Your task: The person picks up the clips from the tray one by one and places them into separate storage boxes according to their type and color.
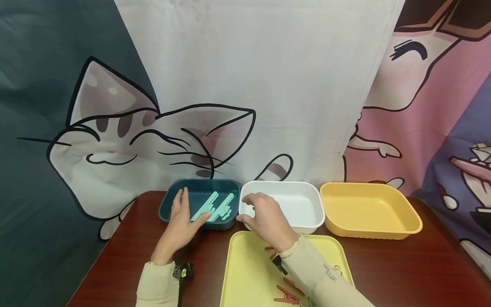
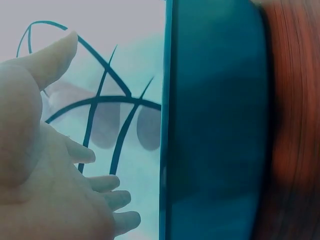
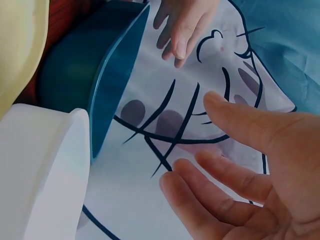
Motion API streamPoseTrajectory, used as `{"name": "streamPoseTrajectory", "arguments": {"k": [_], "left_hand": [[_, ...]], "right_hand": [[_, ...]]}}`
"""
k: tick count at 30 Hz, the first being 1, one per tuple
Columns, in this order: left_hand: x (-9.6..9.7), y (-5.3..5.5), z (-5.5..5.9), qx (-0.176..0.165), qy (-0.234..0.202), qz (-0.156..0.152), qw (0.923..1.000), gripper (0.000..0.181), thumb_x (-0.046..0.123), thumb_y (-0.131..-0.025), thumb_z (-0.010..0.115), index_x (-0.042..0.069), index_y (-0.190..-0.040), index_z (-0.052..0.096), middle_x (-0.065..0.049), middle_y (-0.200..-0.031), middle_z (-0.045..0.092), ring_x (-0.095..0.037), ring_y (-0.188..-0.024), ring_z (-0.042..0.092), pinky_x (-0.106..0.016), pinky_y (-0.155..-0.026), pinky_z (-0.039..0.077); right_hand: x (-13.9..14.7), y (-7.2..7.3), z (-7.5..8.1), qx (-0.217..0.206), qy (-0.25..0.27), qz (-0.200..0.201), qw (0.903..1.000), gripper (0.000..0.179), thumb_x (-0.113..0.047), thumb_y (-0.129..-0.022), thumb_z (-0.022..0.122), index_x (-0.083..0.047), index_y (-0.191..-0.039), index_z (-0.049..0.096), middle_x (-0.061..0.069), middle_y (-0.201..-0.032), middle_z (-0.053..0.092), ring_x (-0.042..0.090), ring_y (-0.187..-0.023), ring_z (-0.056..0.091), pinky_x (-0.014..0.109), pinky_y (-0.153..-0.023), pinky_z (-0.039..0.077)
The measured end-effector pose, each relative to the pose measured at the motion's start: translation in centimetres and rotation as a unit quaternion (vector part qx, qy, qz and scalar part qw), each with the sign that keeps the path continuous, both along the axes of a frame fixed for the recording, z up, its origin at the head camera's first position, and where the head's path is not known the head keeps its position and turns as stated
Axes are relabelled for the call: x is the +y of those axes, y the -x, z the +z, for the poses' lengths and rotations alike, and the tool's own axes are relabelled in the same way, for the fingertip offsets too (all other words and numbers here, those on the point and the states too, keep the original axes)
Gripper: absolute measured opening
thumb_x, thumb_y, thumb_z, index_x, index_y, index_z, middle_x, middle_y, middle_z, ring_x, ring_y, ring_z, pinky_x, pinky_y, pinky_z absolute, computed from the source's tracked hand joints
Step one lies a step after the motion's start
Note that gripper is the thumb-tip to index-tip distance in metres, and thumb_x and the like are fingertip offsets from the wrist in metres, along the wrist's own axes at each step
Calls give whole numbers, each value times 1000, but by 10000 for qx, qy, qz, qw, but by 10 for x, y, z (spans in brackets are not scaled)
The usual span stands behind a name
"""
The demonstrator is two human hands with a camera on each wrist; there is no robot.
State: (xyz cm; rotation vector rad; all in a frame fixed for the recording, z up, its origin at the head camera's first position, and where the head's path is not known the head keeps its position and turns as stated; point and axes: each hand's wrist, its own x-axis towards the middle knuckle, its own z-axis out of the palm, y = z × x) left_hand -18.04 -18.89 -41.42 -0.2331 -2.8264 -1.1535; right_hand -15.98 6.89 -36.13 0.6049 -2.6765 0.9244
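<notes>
My left hand hovers over the near left part of the dark teal bin, fingers extended and thumb spread, holding nothing. Inside that bin lie long mint-green plastic pieces, shaped somewhat like clips. Over the left rim of the white bin is my right hand, its fingers loosely bent and apart from the thumb. In the right wrist view the space between the right hand's thumb and fingers holds nothing. The left wrist view shows the left palm beside the teal bin's wall.
A yellow tray lies in front of the bins, bearing red clothespins and other small items, partly hidden by my right forearm. A yellow-orange bin stands at the right. Behind the table hangs a printed cloth.
</notes>
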Motion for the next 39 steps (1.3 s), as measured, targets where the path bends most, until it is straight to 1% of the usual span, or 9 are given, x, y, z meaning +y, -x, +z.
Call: {"name": "streamPoseTrajectory", "arguments": {"k": [5, 12, 18, 23, 28, 31, 37, 39], "left_hand": [[10, 3, 0, -46, 45, -66, 10000, 107, 44, -97, 69, -4, -161, -1, -29, -166, -5, -51, -151, 1, -71, -113, 19], [25, 6, -1, -181, 87, -154, 9997, 109, 46, -96, 70, -1, -163, -1, -26, -167, -5, -49, -152, 2, -70, -114, 18], [38, 9, -2, -143, 5, -310, 9994, 107, 43, -96, 71, -1, -163, 0, -26, -168, -3, -49, -152, 3, -70, -114, 19], [47, 9, -3, -188, -68, -390, 9990, 107, 46, -95, 71, 1, -163, 1, -23, -168, -3, -47, -153, 4, -71, -113, 18], [56, 8, -4, -128, -40, -512, 9986, 106, 47, -96, 70, 1, -163, 3, -24, -169, -1, -47, -153, 4, -74, -112, 18], [63, 8, -5, -139, -5, -582, 9982, 104, 46, -97, 69, 2, -164, 4, -22, -169, -1, -46, -153, 4, -72, -113, 18], [73, 9, -8, 99, 5, -782, 9969, 97, 40, -98, 70, -2, -163, 11, -24, -168, 3, -47, -153, 7, -71, -113, 21], [77, 10, -9, 119, -35, -826, 9965, 96, 39, -98, 70, -2, -163, 12, -23, -169, 4, -46, -153, 7, -71, -114, 21]], "right_hand": [[8, -3, -4, -13, -49, -24, 10000, 37, -15, -81, 89, 2, -110, 74, 14, -105, 74, 28, -94, 69, 44, -86, 57], [20, -10, -8, -167, -38, -171, 9997, 38, -11, -78, 90, 2, -110, 74, 13, -105, 74, 29, -96, 69, 45, -87, 56], [29, -16, -13, -307, -10, -229, 9993, 37, -8, -77, 90, 2, -109, 74, 14, -106, 73, 29, -99, 69, 47, -89, 55], [36, -19, -18, -436, 36, -275, 9987, 37, -5, -76, 90, 2, -109, 74, 14, -107, 73, 30, -101, 69, 48, -90, 54], [41, -22, -23, -603, 5, -244, 9979, 38, -4, -74, 91, 0, -108, 74, 12, -106, 73, 30, -102, 68, 48, -92, 53], [45, -24, -27, -712, -40, -207, 9972, 40, -2, -72, 91, 0, -108, 75, 11, -106, 73, 30, -101, 68, 49, -91, 53], [53, -26, -33, -904, -174, -101, 9957, 42, 1, -68, 89, 1, -107, 75, 11, -103, 72, 28, -95, 67, 48, -87, 54], [55, -26, -35, -963, -212, -58, 9951, 41, 1, -68, 89, 1, -107, 75, 12, -102, 72, 28, -95, 67, 48, -87, 55]]}}
